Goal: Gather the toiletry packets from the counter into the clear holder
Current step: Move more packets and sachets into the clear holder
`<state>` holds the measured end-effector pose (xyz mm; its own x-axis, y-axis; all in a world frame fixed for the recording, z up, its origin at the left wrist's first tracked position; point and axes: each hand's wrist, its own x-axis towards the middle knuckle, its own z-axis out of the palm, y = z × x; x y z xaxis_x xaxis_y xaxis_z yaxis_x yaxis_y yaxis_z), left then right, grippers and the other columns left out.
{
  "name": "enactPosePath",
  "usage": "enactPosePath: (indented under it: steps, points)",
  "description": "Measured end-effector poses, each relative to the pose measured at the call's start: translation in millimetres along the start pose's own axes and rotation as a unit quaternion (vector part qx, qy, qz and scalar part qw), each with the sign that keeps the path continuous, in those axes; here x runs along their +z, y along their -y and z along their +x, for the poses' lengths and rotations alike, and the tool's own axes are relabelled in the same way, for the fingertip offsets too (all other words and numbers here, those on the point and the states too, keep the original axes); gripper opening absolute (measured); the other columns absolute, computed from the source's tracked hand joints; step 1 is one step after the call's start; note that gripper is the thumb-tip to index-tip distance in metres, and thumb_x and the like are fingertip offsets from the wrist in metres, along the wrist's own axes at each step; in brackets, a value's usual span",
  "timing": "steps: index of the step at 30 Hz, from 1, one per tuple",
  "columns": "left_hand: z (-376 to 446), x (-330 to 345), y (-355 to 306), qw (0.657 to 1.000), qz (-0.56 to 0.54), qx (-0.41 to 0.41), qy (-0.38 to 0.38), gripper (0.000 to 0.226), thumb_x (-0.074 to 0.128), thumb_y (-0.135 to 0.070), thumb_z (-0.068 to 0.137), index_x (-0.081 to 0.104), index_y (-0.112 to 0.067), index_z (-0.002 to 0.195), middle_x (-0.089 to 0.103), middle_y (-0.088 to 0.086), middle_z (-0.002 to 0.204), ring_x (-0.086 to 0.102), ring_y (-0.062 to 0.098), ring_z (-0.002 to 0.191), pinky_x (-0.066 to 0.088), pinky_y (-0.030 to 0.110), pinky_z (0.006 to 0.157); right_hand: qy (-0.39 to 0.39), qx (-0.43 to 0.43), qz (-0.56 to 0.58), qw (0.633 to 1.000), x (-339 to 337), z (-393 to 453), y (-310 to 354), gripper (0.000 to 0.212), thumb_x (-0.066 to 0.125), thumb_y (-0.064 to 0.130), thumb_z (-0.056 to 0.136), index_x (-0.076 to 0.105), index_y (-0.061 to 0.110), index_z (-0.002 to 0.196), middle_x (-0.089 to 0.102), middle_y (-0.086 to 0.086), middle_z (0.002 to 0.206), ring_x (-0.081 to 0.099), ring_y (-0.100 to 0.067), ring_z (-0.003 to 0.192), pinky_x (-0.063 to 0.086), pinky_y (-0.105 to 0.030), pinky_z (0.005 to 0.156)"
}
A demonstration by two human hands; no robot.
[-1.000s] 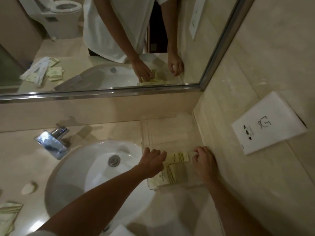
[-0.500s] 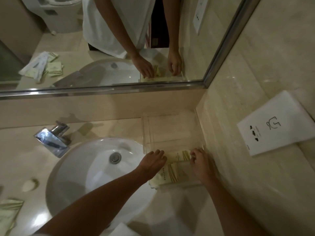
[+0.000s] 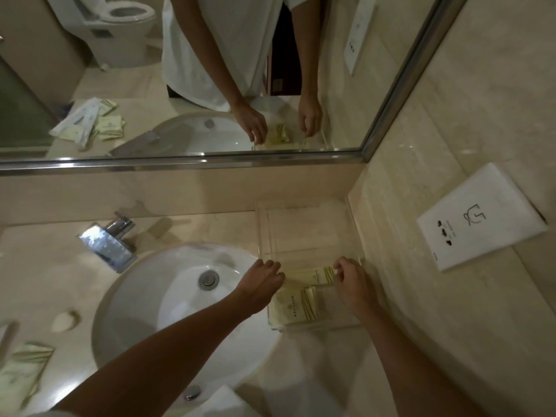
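Two packets (image 3: 296, 308) are already laid in the holder (image 3: 304, 233) at 3 o'clock of the sink (image 3: 144, 296). One is pinched by the right hand (image 3: 350, 281); the left hand (image 3: 261, 281), loosely curled, is held empty beside it. More packets (image 3: 21, 371) are left on the desk (image 3: 45, 266) at 8 o'clock.

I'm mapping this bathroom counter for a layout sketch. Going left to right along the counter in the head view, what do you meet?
Packets at the counter's left edge → soap → faucet → sink drain → left hand → right hand → white wall panel.
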<state>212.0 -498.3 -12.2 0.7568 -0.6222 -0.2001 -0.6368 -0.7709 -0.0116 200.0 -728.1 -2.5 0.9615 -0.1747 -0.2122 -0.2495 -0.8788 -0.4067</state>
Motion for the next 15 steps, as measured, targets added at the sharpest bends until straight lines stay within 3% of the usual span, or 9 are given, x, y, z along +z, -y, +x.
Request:
enactPosePath:
  steps: [3,10,15]
  points:
    - [-15.8,-8.6,14.2,0.999,0.002,-0.03,-0.009,0.021,0.051,-0.004,0.085,0.057,-0.008,0.104,0.06,0.014,0.108,0.055,0.03,0.098,0.043,0.041,0.085,0.002,-0.037,-0.014,0.999,-4.7,-4.8,17.6,0.011,0.053,0.009,0.086,0.058,0.018,0.089,0.061,-0.001,0.092,0.06,-0.023,0.082,0.042,-0.028,0.063]
    - [-77.9,-17.7,50.3,0.992,-0.018,-0.119,-0.03,0.024,0.046,-0.009,0.086,0.055,-0.008,0.108,0.061,0.014,0.108,0.055,0.029,0.098,0.04,0.041,0.09,0.046,-0.145,-0.049,0.987,-1.5,-19.6,83.4,0.017,0.048,0.006,0.092,0.059,0.018,0.097,0.064,-0.004,0.099,0.063,-0.026,0.086,0.05,-0.035,0.071]
    - [-140.5,-13.1,75.0,0.98,-0.055,-0.183,-0.052,0.018,0.047,-0.012,0.088,0.057,-0.011,0.103,0.064,0.012,0.103,0.058,0.03,0.094,0.04,0.04,0.088,0.078,-0.205,-0.071,0.973,12.1,-40.9,143.6,0.012,0.05,0.011,0.093,0.054,0.021,0.094,0.066,-0.002,0.095,0.063,-0.022,0.078,0.044,-0.029,0.062]
